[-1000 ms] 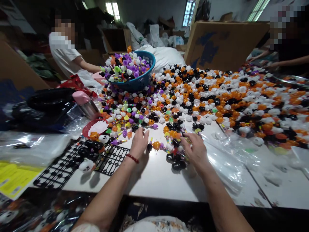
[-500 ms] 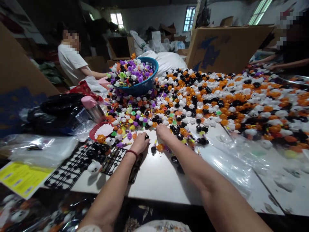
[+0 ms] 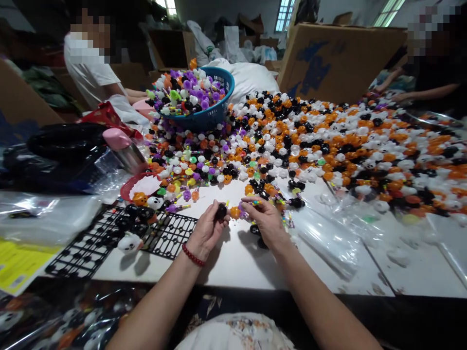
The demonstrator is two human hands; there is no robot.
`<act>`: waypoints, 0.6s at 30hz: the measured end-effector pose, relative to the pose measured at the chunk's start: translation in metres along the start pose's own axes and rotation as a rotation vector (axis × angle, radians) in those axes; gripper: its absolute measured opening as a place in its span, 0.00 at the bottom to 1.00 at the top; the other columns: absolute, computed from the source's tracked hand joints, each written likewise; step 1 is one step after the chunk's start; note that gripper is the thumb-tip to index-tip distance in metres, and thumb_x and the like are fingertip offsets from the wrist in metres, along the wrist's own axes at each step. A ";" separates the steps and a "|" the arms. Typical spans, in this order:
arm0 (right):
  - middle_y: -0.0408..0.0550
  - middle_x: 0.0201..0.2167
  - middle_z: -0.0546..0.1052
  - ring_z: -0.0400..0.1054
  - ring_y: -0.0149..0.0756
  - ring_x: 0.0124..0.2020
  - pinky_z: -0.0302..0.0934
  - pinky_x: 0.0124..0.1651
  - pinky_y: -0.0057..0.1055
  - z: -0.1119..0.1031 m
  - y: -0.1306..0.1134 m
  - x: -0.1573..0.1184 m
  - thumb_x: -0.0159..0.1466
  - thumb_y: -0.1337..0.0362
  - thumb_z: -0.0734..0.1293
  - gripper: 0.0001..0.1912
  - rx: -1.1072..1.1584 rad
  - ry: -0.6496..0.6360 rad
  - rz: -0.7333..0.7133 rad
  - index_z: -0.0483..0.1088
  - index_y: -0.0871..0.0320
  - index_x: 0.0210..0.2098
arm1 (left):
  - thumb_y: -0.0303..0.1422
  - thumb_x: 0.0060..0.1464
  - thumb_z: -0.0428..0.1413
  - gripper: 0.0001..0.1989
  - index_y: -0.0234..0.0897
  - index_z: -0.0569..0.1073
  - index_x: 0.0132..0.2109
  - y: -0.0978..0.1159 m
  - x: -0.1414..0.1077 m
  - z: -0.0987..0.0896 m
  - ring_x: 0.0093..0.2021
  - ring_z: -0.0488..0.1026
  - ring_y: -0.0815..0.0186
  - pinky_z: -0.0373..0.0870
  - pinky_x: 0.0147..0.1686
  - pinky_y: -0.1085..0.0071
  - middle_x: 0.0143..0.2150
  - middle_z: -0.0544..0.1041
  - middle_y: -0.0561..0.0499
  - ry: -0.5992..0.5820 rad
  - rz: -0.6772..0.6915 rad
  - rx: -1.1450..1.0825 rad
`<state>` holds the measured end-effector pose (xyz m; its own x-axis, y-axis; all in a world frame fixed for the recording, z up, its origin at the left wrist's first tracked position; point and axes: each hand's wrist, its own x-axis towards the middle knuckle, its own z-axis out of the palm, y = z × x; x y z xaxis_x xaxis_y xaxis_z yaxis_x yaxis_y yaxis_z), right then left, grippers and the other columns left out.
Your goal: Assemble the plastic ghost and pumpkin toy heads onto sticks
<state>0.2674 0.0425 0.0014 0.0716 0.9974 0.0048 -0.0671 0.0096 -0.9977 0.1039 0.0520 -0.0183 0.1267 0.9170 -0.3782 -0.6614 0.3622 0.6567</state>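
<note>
My left hand (image 3: 206,231), with a red bead bracelet at its wrist, pinches a round black toy head (image 3: 221,210) between thumb and fingers. My right hand (image 3: 268,223) closes its fingertips on a small purple toy (image 3: 243,207) with a multicoloured stick (image 3: 256,202). A small orange pumpkin (image 3: 234,212) shows between the hands; whether it touches the fingers I cannot tell. Beyond the hands spreads a heap of black, white and orange toy heads (image 3: 280,141). Black pieces (image 3: 254,229) lie partly hidden beside my right hand.
A blue basket (image 3: 215,116) full of small toys stands behind. On the left are a black grid (image 3: 171,236), a red basket (image 3: 127,189) and a pink-lidded bottle (image 3: 126,150). Clear plastic bags (image 3: 328,243) lie to the right. Two other people work at the far sides.
My right hand has drawn back from the heap's edge toward my left hand, and now holds the purple toy. My left hand has turned, showing the black head. The camera view has shifted.
</note>
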 end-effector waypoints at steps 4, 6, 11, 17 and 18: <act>0.43 0.28 0.76 0.65 0.31 0.27 0.61 0.31 0.29 -0.004 -0.002 -0.019 0.54 0.52 0.75 0.16 0.083 -0.029 0.052 0.77 0.54 0.38 | 0.48 0.51 0.63 0.21 0.32 0.70 0.35 -0.013 -0.009 0.012 0.22 0.69 0.75 0.68 0.24 0.79 0.26 0.73 0.52 0.020 0.013 0.071; 0.42 0.25 0.75 0.65 0.31 0.26 0.61 0.31 0.30 -0.008 -0.002 -0.023 0.53 0.52 0.76 0.17 0.065 -0.025 0.079 0.77 0.55 0.37 | 0.50 0.49 0.63 0.23 0.32 0.70 0.34 -0.017 -0.014 0.017 0.22 0.68 0.75 0.67 0.23 0.79 0.25 0.72 0.53 0.003 0.020 0.102; 0.43 0.27 0.76 0.67 0.32 0.26 0.60 0.29 0.29 -0.018 0.000 -0.030 0.54 0.49 0.75 0.19 0.074 -0.016 0.118 0.75 0.54 0.37 | 0.52 0.48 0.63 0.25 0.32 0.71 0.37 -0.022 -0.022 0.025 0.22 0.68 0.75 0.64 0.22 0.79 0.24 0.72 0.53 -0.058 -0.003 0.152; 0.40 0.21 0.72 0.64 0.30 0.21 0.55 0.24 0.27 -0.025 0.002 -0.033 0.55 0.48 0.74 0.18 -0.054 -0.022 0.140 0.74 0.55 0.36 | 0.52 0.47 0.64 0.26 0.32 0.71 0.38 -0.023 -0.023 0.026 0.22 0.68 0.74 0.64 0.23 0.78 0.25 0.73 0.54 -0.053 0.011 0.155; 0.40 0.21 0.72 0.64 0.31 0.21 0.55 0.24 0.27 -0.025 0.002 -0.032 0.55 0.48 0.74 0.18 -0.074 -0.018 0.141 0.74 0.55 0.36 | 0.52 0.48 0.63 0.26 0.32 0.71 0.38 -0.023 -0.023 0.026 0.22 0.68 0.74 0.64 0.23 0.78 0.25 0.73 0.54 -0.057 0.011 0.162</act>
<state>0.2901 0.0085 -0.0020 0.0484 0.9896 -0.1353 -0.0013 -0.1354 -0.9908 0.1355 0.0267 -0.0081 0.1650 0.9273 -0.3360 -0.5356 0.3703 0.7590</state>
